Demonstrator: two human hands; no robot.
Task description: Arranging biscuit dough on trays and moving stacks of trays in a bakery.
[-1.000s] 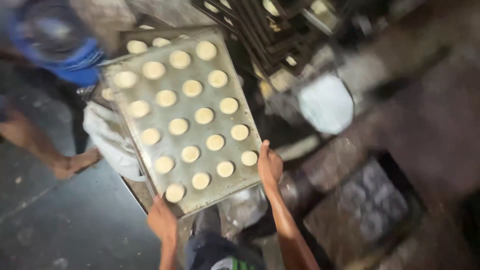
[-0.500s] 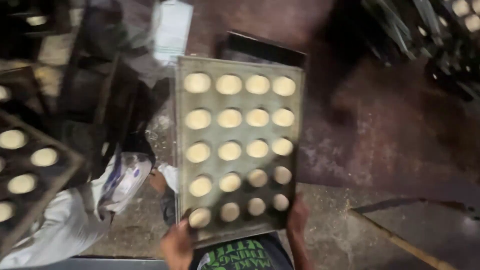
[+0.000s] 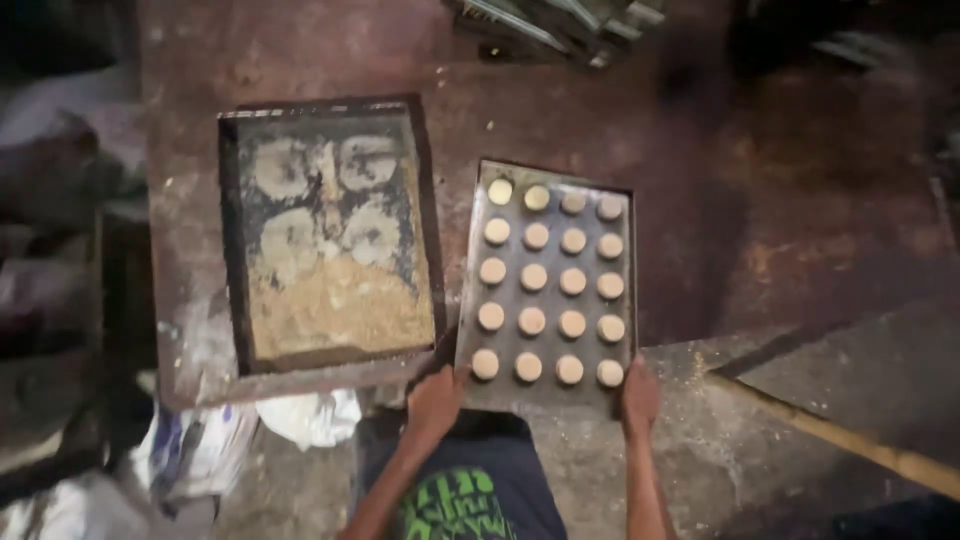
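Lowered tray [image 3: 548,180] (beside crumbed tray [image 3: 330,235]), hands [image 3: 433,400] gripping near edge

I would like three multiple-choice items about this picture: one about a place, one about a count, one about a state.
1. Where does the empty crumb-covered tray lie relative to the tray of dough rounds?
A. To its left
B. To its right
C. Stacked on top of it

2. How many dough rounds sit in each row across the tray?
A. Two
B. Four
C. Six

3. How is the tray of dough rounds held?
A. By one hand only
B. By no hand
C. By both hands at its near edge

Answers:
1. A, since the empty tray lies left of the filled one, side by side.
2. B, since each of the five rows counts four rounds.
3. C, since the left hand and the right hand grip its near corners.
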